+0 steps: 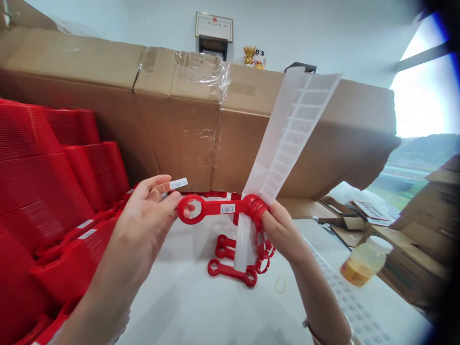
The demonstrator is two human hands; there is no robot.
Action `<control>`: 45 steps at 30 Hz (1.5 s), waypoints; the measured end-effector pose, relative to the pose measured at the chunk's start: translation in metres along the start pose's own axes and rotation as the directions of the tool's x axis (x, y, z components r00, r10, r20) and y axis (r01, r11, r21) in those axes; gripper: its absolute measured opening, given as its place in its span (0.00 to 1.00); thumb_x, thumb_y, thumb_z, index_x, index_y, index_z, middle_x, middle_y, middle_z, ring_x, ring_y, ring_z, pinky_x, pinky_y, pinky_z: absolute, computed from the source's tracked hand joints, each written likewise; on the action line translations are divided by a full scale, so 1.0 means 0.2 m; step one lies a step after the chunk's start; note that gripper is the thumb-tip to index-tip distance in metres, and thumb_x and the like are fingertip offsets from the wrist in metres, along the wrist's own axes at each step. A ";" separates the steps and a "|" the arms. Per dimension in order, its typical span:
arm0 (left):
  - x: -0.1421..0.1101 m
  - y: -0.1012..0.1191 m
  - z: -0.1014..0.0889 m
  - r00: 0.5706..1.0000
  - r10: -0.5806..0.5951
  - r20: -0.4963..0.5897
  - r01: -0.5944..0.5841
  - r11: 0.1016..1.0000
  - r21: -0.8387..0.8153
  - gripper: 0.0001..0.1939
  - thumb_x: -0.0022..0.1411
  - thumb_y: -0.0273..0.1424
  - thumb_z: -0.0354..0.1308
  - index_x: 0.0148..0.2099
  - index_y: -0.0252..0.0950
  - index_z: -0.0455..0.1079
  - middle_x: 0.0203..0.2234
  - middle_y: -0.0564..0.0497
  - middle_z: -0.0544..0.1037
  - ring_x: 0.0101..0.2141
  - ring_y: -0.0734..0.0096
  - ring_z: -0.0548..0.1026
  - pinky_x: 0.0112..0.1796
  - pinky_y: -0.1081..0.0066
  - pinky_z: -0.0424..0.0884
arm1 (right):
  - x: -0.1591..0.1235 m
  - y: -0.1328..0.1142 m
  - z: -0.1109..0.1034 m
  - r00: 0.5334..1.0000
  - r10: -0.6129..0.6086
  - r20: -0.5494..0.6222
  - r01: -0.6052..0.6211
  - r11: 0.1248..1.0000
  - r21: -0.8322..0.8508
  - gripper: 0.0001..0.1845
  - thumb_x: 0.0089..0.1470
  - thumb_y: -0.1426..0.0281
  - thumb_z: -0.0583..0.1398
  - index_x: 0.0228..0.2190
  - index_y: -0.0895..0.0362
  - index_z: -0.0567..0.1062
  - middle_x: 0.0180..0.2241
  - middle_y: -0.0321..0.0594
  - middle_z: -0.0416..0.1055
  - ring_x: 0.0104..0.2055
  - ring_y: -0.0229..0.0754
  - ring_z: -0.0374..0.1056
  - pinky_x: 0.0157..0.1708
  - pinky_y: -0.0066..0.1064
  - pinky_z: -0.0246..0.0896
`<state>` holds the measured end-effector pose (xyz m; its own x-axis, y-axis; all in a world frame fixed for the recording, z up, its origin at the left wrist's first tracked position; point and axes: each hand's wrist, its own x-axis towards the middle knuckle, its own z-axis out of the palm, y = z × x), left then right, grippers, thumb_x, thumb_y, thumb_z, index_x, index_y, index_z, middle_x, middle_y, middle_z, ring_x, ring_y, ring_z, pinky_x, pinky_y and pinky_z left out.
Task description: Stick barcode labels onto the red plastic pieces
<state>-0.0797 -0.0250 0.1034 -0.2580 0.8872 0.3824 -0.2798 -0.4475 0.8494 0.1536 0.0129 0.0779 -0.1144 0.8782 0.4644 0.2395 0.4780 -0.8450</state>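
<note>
Smooth, glossy red plastic shapes the scene: the red bar (212,208) is a flat strip with a round ring at its left end, small notches cut inside the ring, and a white barcode sticker (227,209) on its face. It hangs level above the matte white table (179,306), between the two hands. The left hand (142,235) holds a small, stiff-looking paper label (178,183) at its fingertips, while another fingertip shows through the ring. The right hand (282,230) is closed around a bunch of overlapping red rings (254,206) and a thin, translucent label sheet (298,124) with ladder-like rows. Beneath lies a loose red bar (230,272), ringed at both ends. Ribbed red stacks (28,177) rise at left; creased, taped brown cardboard (172,124) stands behind.
</note>
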 end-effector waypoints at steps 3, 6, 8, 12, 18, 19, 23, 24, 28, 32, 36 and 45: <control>-0.02 0.01 -0.01 1.000 -0.010 -0.010 0.011 0.998 0.054 0.18 0.61 0.30 0.69 0.53 0.45 0.76 0.50 0.49 0.76 0.37 0.76 0.79 0.35 0.83 0.77 | 0.01 0.00 -0.02 0.998 -0.026 0.048 0.025 0.999 0.031 0.10 0.64 0.69 0.52 0.30 0.54 0.69 0.32 0.35 0.68 0.36 0.41 0.63 0.36 0.33 0.61; -0.03 0.01 0.00 1.000 0.004 0.020 -0.006 0.996 0.092 0.22 0.58 0.31 0.72 0.54 0.48 0.75 0.47 0.50 0.78 0.36 0.77 0.78 0.34 0.84 0.76 | 0.01 -0.01 -0.03 0.998 -0.026 0.049 0.023 0.999 0.047 0.10 0.63 0.68 0.52 0.30 0.54 0.69 0.32 0.36 0.68 0.36 0.42 0.63 0.36 0.33 0.62; -0.04 0.01 -0.01 0.998 0.002 0.057 -0.006 0.997 0.071 0.22 0.57 0.33 0.73 0.54 0.46 0.75 0.38 0.51 0.77 0.31 0.79 0.76 0.33 0.85 0.75 | 0.01 0.00 -0.03 0.999 -0.018 0.044 0.016 0.999 0.046 0.11 0.63 0.66 0.53 0.29 0.54 0.68 0.31 0.36 0.68 0.35 0.42 0.63 0.35 0.34 0.62; -0.03 0.01 -0.02 0.997 -0.006 0.075 -0.001 0.996 0.090 0.22 0.59 0.34 0.71 0.55 0.46 0.73 0.35 0.52 0.74 0.29 0.79 0.74 0.30 0.84 0.74 | 0.00 0.00 -0.04 0.997 -0.005 0.077 0.000 0.998 0.065 0.13 0.65 0.63 0.53 0.30 0.54 0.70 0.33 0.38 0.70 0.38 0.44 0.66 0.40 0.37 0.65; 0.00 0.00 0.00 0.996 0.060 0.068 -0.062 0.998 0.024 0.26 0.50 0.30 0.75 0.51 0.42 0.75 0.42 0.48 0.71 0.32 0.72 0.77 0.28 0.78 0.77 | 0.00 0.00 -0.05 0.994 -0.012 0.108 0.001 0.995 0.098 0.13 0.66 0.63 0.53 0.33 0.55 0.73 0.36 0.39 0.73 0.40 0.44 0.68 0.43 0.37 0.66; 0.00 0.00 0.00 0.996 0.055 0.064 -0.056 0.998 0.019 0.27 0.47 0.29 0.76 0.50 0.42 0.75 0.43 0.47 0.71 0.32 0.70 0.77 0.28 0.77 0.78 | 0.00 0.00 -0.06 0.995 -0.013 0.102 0.003 0.995 0.099 0.13 0.66 0.63 0.53 0.32 0.55 0.72 0.35 0.39 0.73 0.40 0.43 0.68 0.41 0.36 0.66; 0.01 0.00 0.00 0.995 0.040 0.090 -0.043 0.999 0.028 0.32 0.42 0.24 0.77 0.50 0.43 0.73 0.45 0.49 0.68 0.35 0.68 0.79 0.31 0.74 0.81 | 0.00 -0.01 -0.07 0.996 -0.029 0.082 0.021 0.994 0.104 0.12 0.65 0.66 0.53 0.31 0.55 0.72 0.32 0.37 0.72 0.37 0.41 0.68 0.39 0.33 0.65; 0.00 0.00 0.00 0.994 0.039 0.105 -0.042 0.999 0.032 0.32 0.43 0.23 0.76 0.51 0.44 0.72 0.45 0.50 0.68 0.36 0.68 0.79 0.32 0.74 0.81 | 0.00 -0.01 -0.07 0.996 -0.035 0.085 0.025 0.994 0.107 0.12 0.65 0.67 0.53 0.31 0.55 0.73 0.33 0.37 0.72 0.37 0.41 0.68 0.39 0.33 0.65; -0.01 0.00 0.00 0.992 0.048 0.114 -0.051 0.998 0.021 0.25 0.52 0.23 0.72 0.51 0.42 0.72 0.45 0.50 0.70 0.36 0.73 0.79 0.34 0.78 0.78 | -0.01 -0.03 -0.06 0.997 -0.034 0.068 0.028 0.996 0.082 0.13 0.65 0.68 0.52 0.30 0.55 0.72 0.32 0.36 0.72 0.36 0.40 0.67 0.37 0.31 0.64; 0.02 -0.04 -0.01 0.994 0.095 0.055 -0.105 0.970 0.221 0.18 0.62 0.29 0.66 0.53 0.44 0.71 0.47 0.51 0.73 0.32 0.77 0.76 0.32 0.77 0.74 | -0.05 -0.04 -0.03 0.999 -0.030 -0.016 0.030 0.999 -0.023 0.13 0.65 0.67 0.52 0.28 0.54 0.68 0.28 0.34 0.68 0.31 0.39 0.63 0.31 0.30 0.61; 0.01 -0.05 -0.01 0.948 0.319 0.006 -0.273 0.804 0.528 0.15 0.65 0.35 0.65 0.53 0.44 0.72 0.47 0.51 0.76 0.41 0.70 0.76 0.35 0.76 0.72 | -0.08 -0.06 0.00 0.997 -0.029 -0.067 0.020 0.992 -0.127 0.13 0.65 0.69 0.51 0.27 0.54 0.65 0.25 0.32 0.66 0.27 0.38 0.60 0.27 0.30 0.56; -0.18 0.04 0.07 0.996 0.049 0.076 -0.086 0.784 0.615 0.12 0.60 0.49 0.67 0.41 0.50 0.79 0.10 0.60 0.62 0.12 0.76 0.58 0.11 0.78 0.51 | -0.13 -0.10 0.04 0.996 -0.052 -0.066 0.038 0.979 -0.200 0.12 0.63 0.74 0.52 0.26 0.53 0.61 0.25 0.31 0.64 0.26 0.36 0.57 0.25 0.30 0.53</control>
<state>-0.0605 -0.0588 0.1015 -0.2003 0.8700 0.4505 0.3718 -0.3579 0.8565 0.1444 -0.0195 0.0816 -0.0633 0.8493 0.5241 0.4230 0.4985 -0.7567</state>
